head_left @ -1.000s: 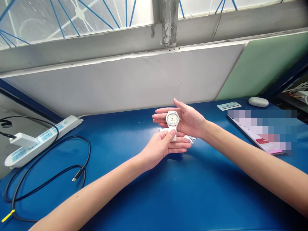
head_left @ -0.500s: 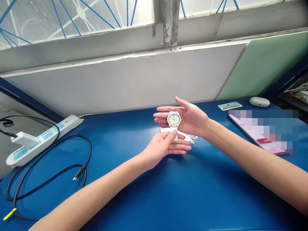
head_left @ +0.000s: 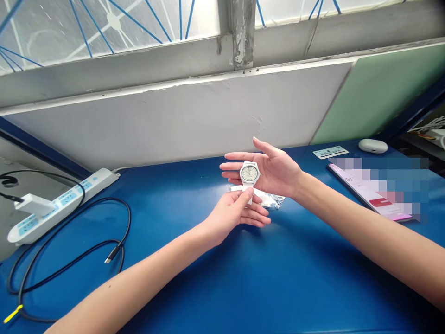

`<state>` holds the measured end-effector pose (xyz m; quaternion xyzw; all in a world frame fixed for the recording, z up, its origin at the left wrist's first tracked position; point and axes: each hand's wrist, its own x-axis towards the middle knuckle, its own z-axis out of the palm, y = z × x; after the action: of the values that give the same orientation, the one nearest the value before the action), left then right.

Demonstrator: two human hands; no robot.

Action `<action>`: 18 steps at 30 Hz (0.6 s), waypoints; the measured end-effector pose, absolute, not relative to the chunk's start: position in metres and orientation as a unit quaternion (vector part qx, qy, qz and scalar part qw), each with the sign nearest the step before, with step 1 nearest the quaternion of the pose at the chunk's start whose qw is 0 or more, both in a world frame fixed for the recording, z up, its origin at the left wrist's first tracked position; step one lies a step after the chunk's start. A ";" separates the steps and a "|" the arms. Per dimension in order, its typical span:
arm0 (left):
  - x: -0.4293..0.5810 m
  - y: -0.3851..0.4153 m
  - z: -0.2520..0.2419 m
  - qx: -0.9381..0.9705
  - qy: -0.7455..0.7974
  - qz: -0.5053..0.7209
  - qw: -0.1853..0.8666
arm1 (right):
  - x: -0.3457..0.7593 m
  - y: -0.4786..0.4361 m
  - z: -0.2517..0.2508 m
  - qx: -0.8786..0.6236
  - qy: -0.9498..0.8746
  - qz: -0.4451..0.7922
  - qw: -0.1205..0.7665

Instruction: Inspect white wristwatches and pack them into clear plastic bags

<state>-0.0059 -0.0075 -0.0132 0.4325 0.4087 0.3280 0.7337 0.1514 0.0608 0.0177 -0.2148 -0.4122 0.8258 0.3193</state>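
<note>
A white wristwatch [head_left: 250, 173] with a pale round dial faces up in the middle of the head view. My left hand [head_left: 236, 211] pinches its white strap between thumb and fingers, the other fingers stretched to the right. Just behind the watch, my right hand [head_left: 276, 172] is open, its palm turned toward the watch and its thumb pointing up. Whether the watch touches the right palm, I cannot tell. Under and behind the hands lies a crumpled clear plastic bag [head_left: 273, 200] on the blue table [head_left: 222, 287], partly covered by them.
To the left are a white power strip [head_left: 67, 199] with a plugged-in white charger [head_left: 34, 204] and a looped black cable [head_left: 128, 218]. At the right lie a phone [head_left: 371, 197], partly pixelated, a card [head_left: 330, 152] and a white earbud case [head_left: 373, 146]. A wall panel [head_left: 174, 125] stands behind.
The watch dial has turned slightly and the left fingers have dipped a little. The whole view has shifted slightly; the right hand keeps its open pose.
</note>
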 end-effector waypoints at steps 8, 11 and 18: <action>-0.012 -0.001 -0.005 0.448 0.395 0.347 0.723 | 0.153 0.060 0.021 -0.212 -0.392 0.821 0.355; -0.016 0.003 -0.002 0.449 0.397 0.345 0.722 | 0.153 0.060 0.022 -0.216 -0.399 0.813 0.366; -0.020 0.005 -0.003 0.439 0.404 0.371 0.712 | 0.157 0.062 0.020 -0.286 -0.422 0.742 0.434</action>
<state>-0.0196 0.0049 -0.0026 0.4387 0.4042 0.3712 0.7116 0.1570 0.0622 0.0204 -0.2859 -0.4224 0.7423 0.4345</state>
